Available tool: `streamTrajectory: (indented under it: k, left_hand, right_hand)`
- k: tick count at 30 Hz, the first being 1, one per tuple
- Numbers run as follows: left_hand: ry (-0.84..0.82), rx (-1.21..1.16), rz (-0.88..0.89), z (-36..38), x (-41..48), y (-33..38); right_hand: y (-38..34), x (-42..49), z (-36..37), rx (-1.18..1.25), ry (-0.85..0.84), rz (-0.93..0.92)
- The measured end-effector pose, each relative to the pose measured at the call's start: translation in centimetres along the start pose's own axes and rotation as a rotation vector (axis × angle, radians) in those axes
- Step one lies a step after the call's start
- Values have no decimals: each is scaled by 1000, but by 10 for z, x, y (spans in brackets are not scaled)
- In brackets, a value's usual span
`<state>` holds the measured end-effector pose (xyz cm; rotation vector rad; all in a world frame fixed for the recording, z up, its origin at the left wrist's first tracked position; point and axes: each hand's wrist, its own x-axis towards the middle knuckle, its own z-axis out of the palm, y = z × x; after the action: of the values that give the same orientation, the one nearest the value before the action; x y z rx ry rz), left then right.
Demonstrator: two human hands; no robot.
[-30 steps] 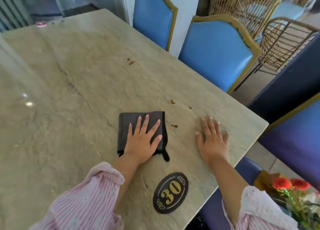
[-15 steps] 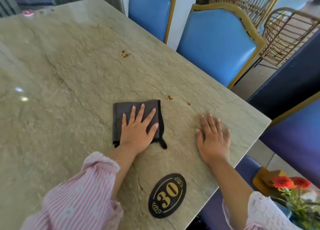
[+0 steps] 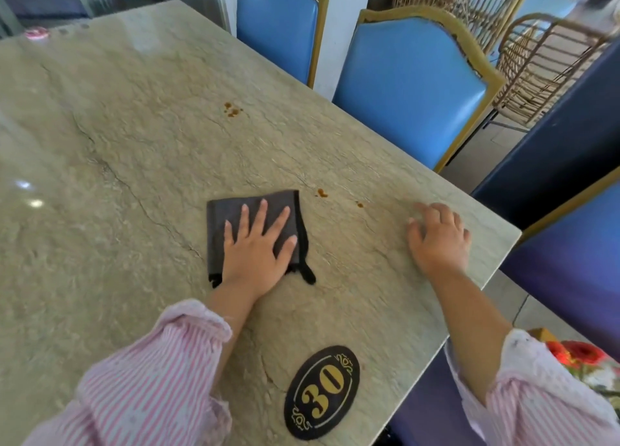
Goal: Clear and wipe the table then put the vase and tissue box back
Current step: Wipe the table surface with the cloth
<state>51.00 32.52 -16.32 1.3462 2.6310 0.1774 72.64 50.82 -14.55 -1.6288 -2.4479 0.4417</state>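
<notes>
Left hand: fingers spread wide, pressing flat on grey cloth, mid tabletop. Right hand loosely curled, holds nothing, close to right edge. Brown spots just beyond cloth. Red flowers below right edge.

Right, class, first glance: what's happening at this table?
A person is wiping the stone table. Their left hand presses flat on a folded dark cloth, while the right hand rests on the tabletop near its edge. A few brown spots lie just beyond the cloth, not yet wiped.
</notes>
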Motion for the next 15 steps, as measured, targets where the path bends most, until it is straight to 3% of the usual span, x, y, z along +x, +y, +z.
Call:
streamTrajectory:
  k: [4,10,15]
  left_hand:
    - [-51,-14,-100,-1,53,30]
    - [-26,13,235,15,4,67]
    - [-25,30,65,3,47,32]
  right_hand:
    - [23,18,5,-86,-84,1]
    - [24,20,8,-80,-66,5]
    - [22,21,8,-86,-70,3]
